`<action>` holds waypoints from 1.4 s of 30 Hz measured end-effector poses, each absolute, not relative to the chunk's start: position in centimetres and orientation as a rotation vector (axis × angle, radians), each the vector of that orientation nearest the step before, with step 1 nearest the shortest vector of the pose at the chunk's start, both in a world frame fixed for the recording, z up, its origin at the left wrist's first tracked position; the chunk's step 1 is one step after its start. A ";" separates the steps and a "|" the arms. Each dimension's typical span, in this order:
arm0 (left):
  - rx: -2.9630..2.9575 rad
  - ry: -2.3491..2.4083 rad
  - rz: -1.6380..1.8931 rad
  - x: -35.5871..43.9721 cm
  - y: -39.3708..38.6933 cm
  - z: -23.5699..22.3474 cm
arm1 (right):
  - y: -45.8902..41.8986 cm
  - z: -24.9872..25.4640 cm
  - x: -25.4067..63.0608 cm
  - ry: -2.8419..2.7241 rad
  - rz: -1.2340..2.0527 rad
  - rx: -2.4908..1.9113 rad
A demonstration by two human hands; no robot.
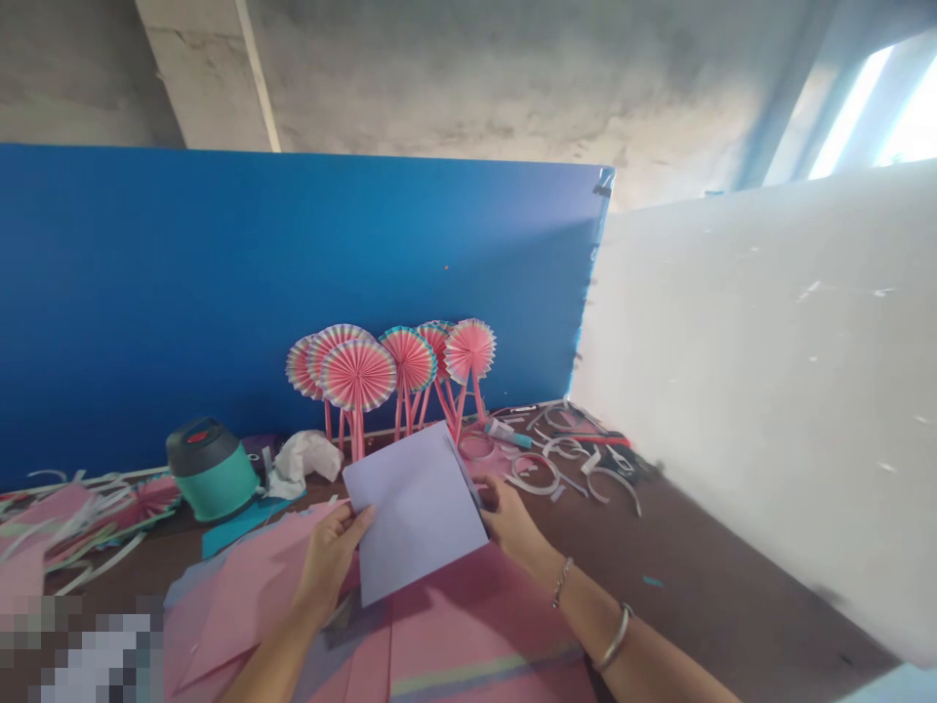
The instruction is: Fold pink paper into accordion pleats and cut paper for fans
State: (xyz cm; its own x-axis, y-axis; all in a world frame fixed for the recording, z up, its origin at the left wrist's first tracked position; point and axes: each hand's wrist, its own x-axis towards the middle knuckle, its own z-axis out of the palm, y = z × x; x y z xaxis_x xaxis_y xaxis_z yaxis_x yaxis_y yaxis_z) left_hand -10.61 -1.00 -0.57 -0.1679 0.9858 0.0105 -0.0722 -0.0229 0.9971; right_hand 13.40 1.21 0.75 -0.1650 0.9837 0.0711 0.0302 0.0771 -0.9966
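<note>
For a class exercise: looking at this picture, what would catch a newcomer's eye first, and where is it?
The eye goes first to the cluster of pink pleated paper fans on sticks, standing at the back against a blue board. Nearer, in the middle of the view, the left hand and right hand hold a lilac paper sheet above pink paper sheets.

Head-worn view looks forward and down (onto left hand (333, 557) and right hand (509, 517)).
</note>
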 end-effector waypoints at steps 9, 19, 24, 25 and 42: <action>1.089 1.269 1.369 -10.7 -0.9 -0.8 | 1.6 0.3 13.4 -1.354 1.269 -1.103; 1.077 1.209 1.315 -10.5 -1.2 -0.7 | 1.9 -0.2 13.3 -1.348 1.234 -1.087; 1.084 1.222 1.285 -10.3 -1.3 -0.6 | 2.0 -0.4 13.5 -1.337 1.228 -1.079; 1.085 1.221 1.285 -10.3 -1.3 -0.6 | 2.0 -0.4 13.5 -1.336 1.229 -1.078; 1.086 1.210 1.287 -10.2 -1.3 -0.6 | 1.8 -0.1 13.4 -1.294 1.143 -1.100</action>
State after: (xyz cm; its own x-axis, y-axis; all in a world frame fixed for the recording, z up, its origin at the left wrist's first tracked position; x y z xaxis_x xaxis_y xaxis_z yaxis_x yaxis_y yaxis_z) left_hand -10.21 -1.31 -0.58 -0.0751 0.9967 -0.0298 -0.0912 0.0229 0.9956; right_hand 13.36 1.79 -0.11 -0.0375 0.9916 0.1236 -0.0007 0.1236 -0.9923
